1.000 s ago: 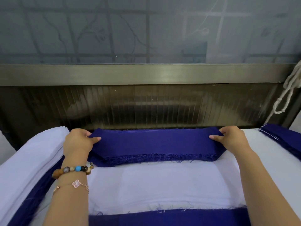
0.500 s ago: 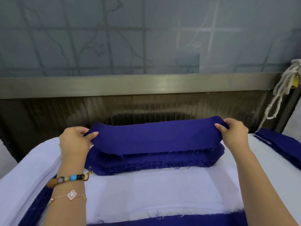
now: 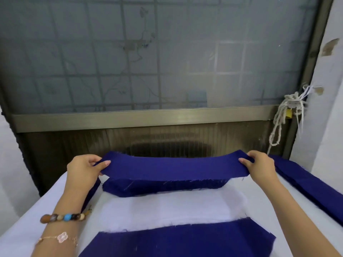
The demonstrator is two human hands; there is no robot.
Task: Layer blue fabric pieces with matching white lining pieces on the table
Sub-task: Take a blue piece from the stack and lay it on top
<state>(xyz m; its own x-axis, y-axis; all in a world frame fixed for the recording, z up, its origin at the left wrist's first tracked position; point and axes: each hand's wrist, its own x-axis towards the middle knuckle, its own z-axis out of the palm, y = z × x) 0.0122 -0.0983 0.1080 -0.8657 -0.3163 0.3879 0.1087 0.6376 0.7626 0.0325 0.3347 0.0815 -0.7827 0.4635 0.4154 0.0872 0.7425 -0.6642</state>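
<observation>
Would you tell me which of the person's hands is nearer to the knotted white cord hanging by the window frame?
Right. The right hand, pinching one end of the lifted blue piece, is just below-left of the cord; the left hand holds the other end, far across.

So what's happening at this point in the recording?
A person holds one blue fabric piece by its two ends, the left hand pinching one end and the right hand the other, above a stack of blue pieces. Nearer the camera a white lining piece lies flat, with another blue piece nearest of all.
</observation>
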